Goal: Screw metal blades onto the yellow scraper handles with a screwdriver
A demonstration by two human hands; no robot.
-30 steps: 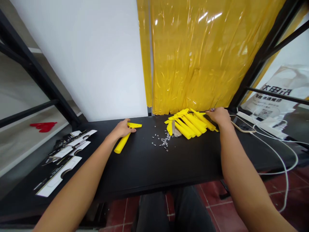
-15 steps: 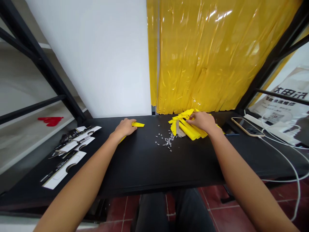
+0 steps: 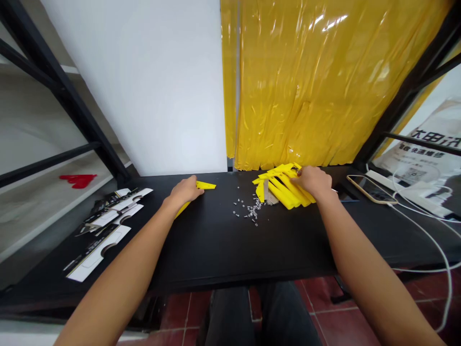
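Note:
My left hand (image 3: 188, 190) is closed around a yellow plastic piece (image 3: 207, 185) resting on the black table; one end shows past the fingers, another below the palm. My right hand (image 3: 314, 182) is at the right side of a heap of long yellow plastic pieces (image 3: 286, 190). Its fingers are pinched, and a small dark, shiny bit shows near their tips. A thin pale tip sticks out by the right wrist. What this hand holds is mostly hidden. Small silvery screws and nuts (image 3: 254, 209) lie scattered left of the heap.
White-and-black cut cards (image 3: 99, 252) overlap on the left of the table (image 3: 230, 254). A phone (image 3: 372, 189) with white cables and a white power strip (image 3: 414, 192) sits at the right. Black frame posts flank both sides; a yellow plastic curtain (image 3: 288, 96) hangs behind.
My right hand has shifted slightly right across the yellow heap, uncovering more of the pieces. My left hand stays on its yellow piece.

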